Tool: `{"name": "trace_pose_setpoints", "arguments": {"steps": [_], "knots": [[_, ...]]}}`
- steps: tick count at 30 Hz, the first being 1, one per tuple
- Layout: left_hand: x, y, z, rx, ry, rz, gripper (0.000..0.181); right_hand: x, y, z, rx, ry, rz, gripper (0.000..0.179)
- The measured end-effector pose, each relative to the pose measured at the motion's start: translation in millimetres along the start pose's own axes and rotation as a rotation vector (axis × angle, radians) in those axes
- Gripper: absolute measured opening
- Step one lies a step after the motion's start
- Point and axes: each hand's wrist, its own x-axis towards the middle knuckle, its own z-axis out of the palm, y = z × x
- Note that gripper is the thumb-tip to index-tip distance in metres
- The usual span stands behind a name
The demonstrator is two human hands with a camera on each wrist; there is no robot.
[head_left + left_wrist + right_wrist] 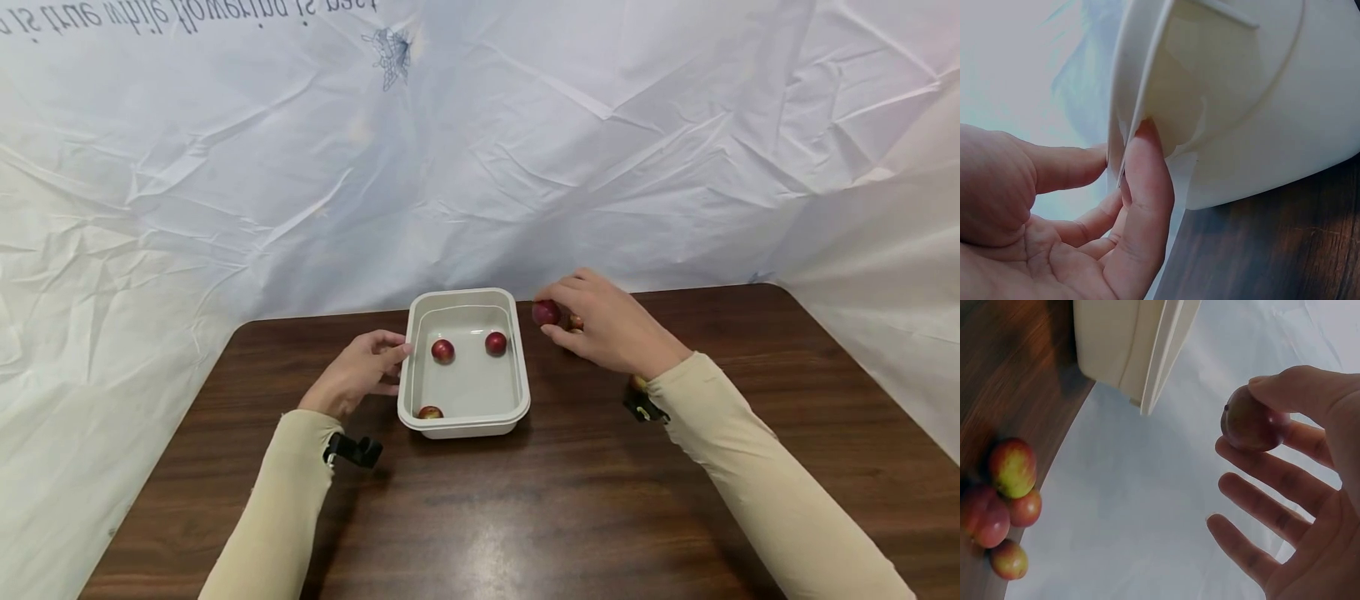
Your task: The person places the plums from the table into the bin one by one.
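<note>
In the head view my left hand (360,371) is at the left side of a pale plastic tub (463,430). The left wrist view shows the thumb and fingers pinching the tub's rim (1138,81). Inside the tub lie three red plums: one plum (442,351) left of centre, another plum (496,342) at the right, and a third plum (431,412) in the near left corner. Just beyond the tub's right rim, my right hand (600,321) holds a dark red plum (1254,422) between thumb and fingers, raised above the table, with the other fingers spread.
Several red and yellow plums (1013,467) sit clustered on the table to the right of the tub, mostly hidden by my right hand and sleeve in the head view. A dark wooden table (480,517) meets a wrinkled white sheet (525,183) along its far edge.
</note>
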Motion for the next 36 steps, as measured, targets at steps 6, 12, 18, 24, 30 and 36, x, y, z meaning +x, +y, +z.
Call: {"name": "trace_pose_setpoints", "arguments": {"steps": [6, 12, 18, 24, 30, 36], "knots": [[-0.5, 1.0, 0.0, 0.008, -0.002, -0.013, 0.042, 9.0, -11.4, 4.7, 0.02, -0.002, -0.061, 0.028], [-0.5, 0.2, -0.1, 0.011, -0.003, -0.021, 0.042, 14.3, -25.4, 12.7, 0.004, -0.069, -0.09, 0.03], [-1.2, 1.6, -0.1, 0.007, -0.006, -0.024, 0.043, 19.5, -35.1, 22.8, -0.036, -0.098, -0.154, 0.027], [-2.6, 2.8, -0.3, 0.002, -0.002, -0.022, 0.043, 22.9, -38.3, 35.9, -0.055, -0.131, -0.186, 0.024], [-2.0, 3.1, 0.1, -0.008, -0.003, -0.022, 0.042, 21.8, -39.7, 42.2, -0.081, -0.173, -0.181, 0.025], [-2.5, 3.8, 0.4, -0.003, -0.007, -0.021, 0.043, 18.9, -36.9, 40.2, -0.077, -0.189, -0.154, 0.026]]}}
